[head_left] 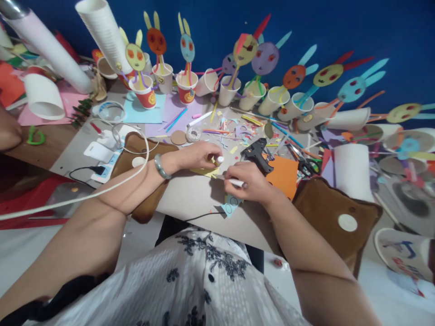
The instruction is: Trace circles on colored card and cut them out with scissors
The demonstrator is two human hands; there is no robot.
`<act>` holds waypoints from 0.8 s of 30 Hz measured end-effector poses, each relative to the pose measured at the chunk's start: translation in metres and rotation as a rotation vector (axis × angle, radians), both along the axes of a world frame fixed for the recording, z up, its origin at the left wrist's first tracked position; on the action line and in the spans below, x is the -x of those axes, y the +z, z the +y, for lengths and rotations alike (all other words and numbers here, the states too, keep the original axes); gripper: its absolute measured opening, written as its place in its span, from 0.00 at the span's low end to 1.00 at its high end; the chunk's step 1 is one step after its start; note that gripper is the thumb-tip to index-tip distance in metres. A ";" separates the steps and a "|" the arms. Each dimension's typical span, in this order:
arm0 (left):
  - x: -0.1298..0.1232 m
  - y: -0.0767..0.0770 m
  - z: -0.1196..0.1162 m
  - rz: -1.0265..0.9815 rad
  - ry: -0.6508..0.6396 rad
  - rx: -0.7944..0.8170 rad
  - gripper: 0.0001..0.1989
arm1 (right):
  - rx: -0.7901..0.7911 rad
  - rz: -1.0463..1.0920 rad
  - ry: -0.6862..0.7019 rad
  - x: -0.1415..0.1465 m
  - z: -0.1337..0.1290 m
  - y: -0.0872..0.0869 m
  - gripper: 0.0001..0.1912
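Note:
My right hand (247,182) is closed around a white marker pen (238,183), its tip end pointing left toward my other hand. My left hand (200,156) has its fingers pinched at a small white round-ended piece (220,159), which looks like a pen cap. Under the left fingers lies a yellow piece of paper (208,172). A light blue paper with drawn circles (232,206) is just below my right hand. Beyond that hand sits a black glue gun (257,155), beside an orange sheet (283,174).
Paper cups with rabbit-faced figures, one red-patterned cup (146,96) among them, line the blue wall. Paper scraps (238,129), a tape roll (193,134) and scissors (308,166) lie mid-table. A white cable (84,198) crosses above my left forearm near a power strip (107,170). Brown cushions (326,213) flank me.

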State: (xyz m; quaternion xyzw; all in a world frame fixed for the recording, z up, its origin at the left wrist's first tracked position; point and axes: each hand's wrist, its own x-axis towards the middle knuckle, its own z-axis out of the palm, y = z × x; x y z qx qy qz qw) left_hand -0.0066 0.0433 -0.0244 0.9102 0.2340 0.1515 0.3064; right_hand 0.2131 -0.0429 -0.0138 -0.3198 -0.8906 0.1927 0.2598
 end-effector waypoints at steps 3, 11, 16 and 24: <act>-0.001 -0.001 0.000 -0.002 0.007 -0.001 0.06 | -0.196 -0.135 0.070 0.010 -0.010 0.003 0.08; -0.001 0.003 0.001 -0.007 -0.035 0.028 0.03 | -0.490 -0.429 0.092 0.027 -0.024 -0.008 0.11; -0.001 0.003 0.000 -0.002 -0.030 0.031 0.03 | -0.511 -0.498 0.085 0.030 -0.025 -0.010 0.10; 0.000 0.005 -0.001 -0.005 -0.028 0.025 0.02 | -0.459 -0.544 0.046 0.032 -0.021 -0.017 0.10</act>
